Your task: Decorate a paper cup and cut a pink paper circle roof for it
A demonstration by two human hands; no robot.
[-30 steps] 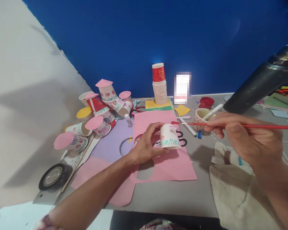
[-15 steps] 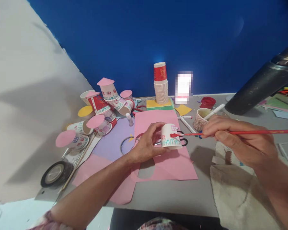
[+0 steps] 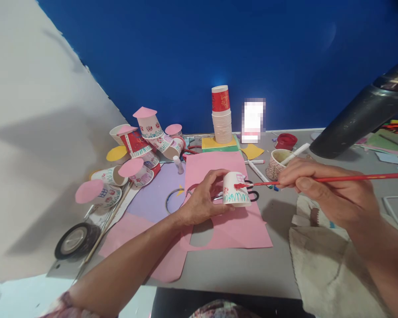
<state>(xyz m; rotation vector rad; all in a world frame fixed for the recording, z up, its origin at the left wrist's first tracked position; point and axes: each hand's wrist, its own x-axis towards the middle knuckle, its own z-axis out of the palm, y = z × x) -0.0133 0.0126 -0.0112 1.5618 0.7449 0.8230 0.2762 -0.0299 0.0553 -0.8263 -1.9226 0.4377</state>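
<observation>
My left hand (image 3: 204, 198) is closed around a white paper cup (image 3: 236, 190), thumb below and fingers above. The cup is tilted over the pink paper (image 3: 245, 225) and carries a purple window, red flowers and teal zigzag grass. In my right hand (image 3: 328, 190) is a red-handled paintbrush (image 3: 311, 180), pinched between thumb and fingers. Its red-painted tip meets the cup's side, just under the window. Black scissor handles (image 3: 253, 194) show behind the cup; the rest of the scissors is mostly hidden by the cup and hand.
Decorated cups with pink tops (image 3: 147, 128) are piled at left, near a roll of black tape (image 3: 77, 240). A tall cup stack (image 3: 222, 115) stands at the back. To the right are a patterned cup (image 3: 278, 164) holding a white marker, a dark flask (image 3: 354, 117) and a beige cloth (image 3: 325, 260).
The brush handle has tilted slightly, its far end a little higher, and my right hand has shifted slightly left. The cup stays in my left hand in nearly the same place.
</observation>
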